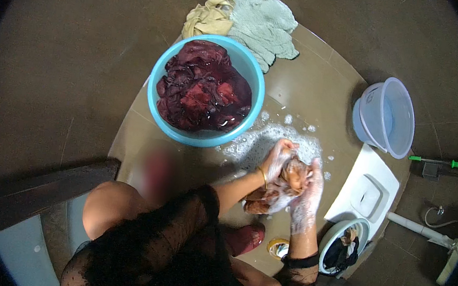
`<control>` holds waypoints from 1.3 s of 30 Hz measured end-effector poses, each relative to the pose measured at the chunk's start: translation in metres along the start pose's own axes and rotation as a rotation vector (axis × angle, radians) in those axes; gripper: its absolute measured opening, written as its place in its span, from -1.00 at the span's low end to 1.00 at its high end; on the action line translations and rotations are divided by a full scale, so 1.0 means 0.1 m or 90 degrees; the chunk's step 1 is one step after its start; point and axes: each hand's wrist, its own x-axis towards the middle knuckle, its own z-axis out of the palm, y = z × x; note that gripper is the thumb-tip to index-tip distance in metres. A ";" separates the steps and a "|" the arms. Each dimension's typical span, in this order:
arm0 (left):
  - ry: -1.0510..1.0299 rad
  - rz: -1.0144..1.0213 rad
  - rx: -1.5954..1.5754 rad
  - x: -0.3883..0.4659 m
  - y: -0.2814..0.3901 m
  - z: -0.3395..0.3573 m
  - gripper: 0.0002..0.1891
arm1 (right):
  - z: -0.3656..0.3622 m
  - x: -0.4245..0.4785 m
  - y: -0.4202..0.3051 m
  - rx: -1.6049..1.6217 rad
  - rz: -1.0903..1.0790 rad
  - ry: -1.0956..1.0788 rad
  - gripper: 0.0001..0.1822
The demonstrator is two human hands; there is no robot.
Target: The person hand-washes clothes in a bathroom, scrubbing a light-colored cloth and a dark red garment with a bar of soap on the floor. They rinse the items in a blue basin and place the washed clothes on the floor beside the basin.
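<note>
A wet, soapy brown cloth (295,175) is bunched between my two hands, its lower folds (258,206) trailing to the tiled floor. My left hand (279,161) grips it from the left side, a bangle at the wrist. Lather coats my right hand (309,188), which grasps the bunch from the right. White suds (299,143) spread over the floor just beyond the cloth. Left of the suds stands a blue basin (256,104) with dark red fabric (201,90) soaking in liquid.
Behind the basin lie a pale green towel (261,22) and a yellowish cloth (207,21). To the right are a translucent bucket (394,117), a white squat toilet (366,197) and a small tub (323,259) of dark clothes. A small round container (278,248) sits beside my right forearm.
</note>
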 end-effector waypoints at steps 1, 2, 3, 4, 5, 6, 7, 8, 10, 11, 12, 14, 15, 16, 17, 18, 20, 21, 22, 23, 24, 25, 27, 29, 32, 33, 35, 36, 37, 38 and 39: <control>-0.003 0.001 -0.063 -0.10 -0.01 -0.01 -0.71 | 0.09 0.02 -0.08 0.020 0.014 0.038 -0.60; -0.062 -0.042 -0.186 -0.25 0.18 0.22 -0.73 | -0.13 0.17 -0.13 0.010 -0.055 -0.054 -0.58; -0.107 -0.081 -0.302 -0.43 0.45 0.41 -0.74 | 0.07 0.18 -0.15 0.047 -0.056 0.055 -0.62; -0.080 0.061 0.014 -0.56 0.52 0.55 -0.73 | -0.18 0.35 -0.15 0.074 0.000 -0.040 -0.61; -0.041 0.201 0.334 -0.65 0.52 0.63 -0.70 | -0.42 0.55 -0.11 0.101 0.065 -0.139 -0.60; -0.033 0.319 0.335 -0.66 0.54 0.70 -0.72 | -0.24 0.42 -0.12 0.187 0.134 -0.162 -0.58; -0.127 0.315 0.414 -0.68 0.62 0.65 -0.77 | -0.38 0.57 -0.06 0.152 0.238 -0.359 -0.60; -0.102 0.335 0.444 -0.62 0.59 0.64 -0.80 | -0.39 0.56 -0.06 0.112 0.202 -0.288 -0.61; -0.088 0.282 0.451 -0.41 0.67 0.60 -0.83 | -0.34 0.46 0.05 0.034 0.133 -0.141 -0.63; -0.031 0.298 0.532 -0.28 0.52 0.49 -0.82 | -0.20 0.36 0.12 -0.006 0.103 -0.077 -0.63; 0.007 0.255 0.440 -0.15 0.51 0.44 -0.82 | -0.14 0.29 0.15 -0.044 0.062 -0.003 -0.64; 0.091 -0.009 0.231 0.28 0.22 0.02 -0.82 | 0.09 0.10 0.19 -0.137 -0.039 -0.034 -0.72; -0.002 -0.036 0.279 0.40 0.37 0.08 -0.77 | -0.03 0.03 0.03 -0.191 -0.135 -0.077 -0.80; -0.072 -0.045 0.230 0.41 0.22 -0.15 -0.70 | 0.10 -0.05 -0.02 -0.245 -0.183 -0.086 -0.79; -0.124 -0.056 0.198 0.40 0.09 -0.53 -0.64 | 0.26 -0.04 0.02 -0.288 -0.218 -0.113 -0.78; -0.221 -0.232 0.308 0.34 0.44 -0.34 -0.56 | 0.12 0.04 -0.08 -0.344 -0.258 -0.073 -0.80; -0.415 -0.339 0.419 0.29 0.61 -0.55 -0.43 | 0.07 0.08 -0.16 -0.446 -0.309 -0.062 -0.82; -0.538 -0.375 0.464 0.29 0.62 -0.60 -0.36 | -0.01 0.09 -0.15 -0.502 -0.347 -0.034 -0.82; -0.566 -0.410 0.468 0.23 0.79 -0.56 -0.33 | -0.09 0.11 -0.14 -0.554 -0.384 -0.012 -0.82; -0.602 -0.437 0.463 0.21 0.85 -0.51 -0.29 | -0.22 0.15 -0.12 -0.618 -0.424 0.018 -0.82; -0.620 -0.440 0.448 0.26 0.64 -0.60 -0.35 | -0.46 0.30 0.00 -0.579 -0.494 -0.002 -0.82; -0.565 -0.483 0.504 0.24 0.64 -0.65 -0.37 | -0.58 0.35 0.07 -0.670 -0.546 0.011 -0.84; -0.460 -0.561 0.609 0.23 0.60 -0.69 -0.40 | -0.78 0.33 0.15 -0.918 -0.668 0.030 -0.79; -0.287 -0.279 0.615 0.14 0.06 -0.97 -0.47 | -0.97 0.45 0.57 -0.587 -0.300 -0.050 -0.60; -0.305 -0.132 0.376 -0.13 -0.13 -0.56 -0.64 | -0.79 0.21 0.52 -0.159 0.336 -0.082 -0.25; -0.334 -0.156 0.286 -0.21 0.09 -0.22 -0.71 | -0.81 0.14 0.48 0.025 0.318 -0.158 -0.17; -0.511 0.209 0.528 -0.28 0.11 0.08 -0.74 | -0.74 0.32 0.46 0.198 0.168 -0.168 -0.26; -0.441 0.182 0.519 -0.38 0.32 0.25 -0.75 | -0.76 0.35 0.37 0.221 0.181 -0.159 -0.31; -0.372 0.155 0.509 -0.52 0.39 0.37 -0.75 | -0.78 0.36 0.27 0.245 0.195 -0.151 -0.36; -0.363 0.270 0.554 -0.59 0.43 0.39 -0.74 | -0.68 0.39 0.24 0.290 0.188 -0.262 -0.45; -0.363 0.391 0.582 -0.63 0.49 0.52 -0.73 | -0.62 0.24 0.08 0.396 0.200 -0.241 -0.49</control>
